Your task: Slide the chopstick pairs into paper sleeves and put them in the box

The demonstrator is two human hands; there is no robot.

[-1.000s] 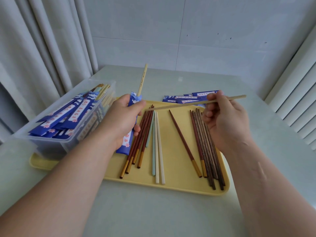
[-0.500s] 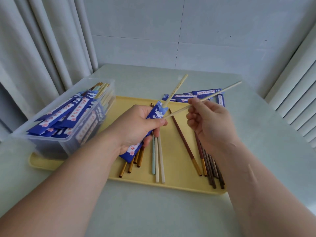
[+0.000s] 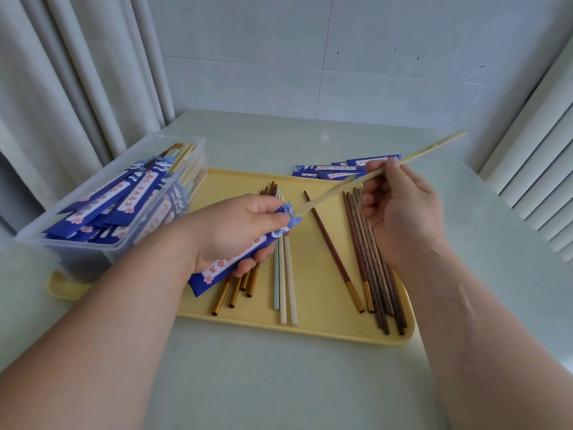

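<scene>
**Pale chopstick at the mouth of the sleeve**

Left hand (image 3: 235, 231) is wrapped round a blue paper sleeve (image 3: 217, 270), low over the near-left part of the yellow tray (image 3: 310, 332). Right hand (image 3: 400, 212) pinches a pale chopstick (image 3: 434, 146) in its fingertips, and the lower tip is right at the sleeve's open end! A second pale stick (image 3: 342, 183) juts out beside it.

The clear box (image 3: 189, 142) by the left edge of the surface (image 3: 279, 383) is packed with sleeved pairs (image 3: 124, 200). Loose on the tray lie gold-ended brown sticks (image 3: 234, 294), a mint and cream set (image 3: 285, 274), one red-brown stick (image 3: 331, 256) and a dark brown bunch (image 3: 372, 259). Spare sleeves (image 3: 335, 172) wait at the tray's far edge.
</scene>
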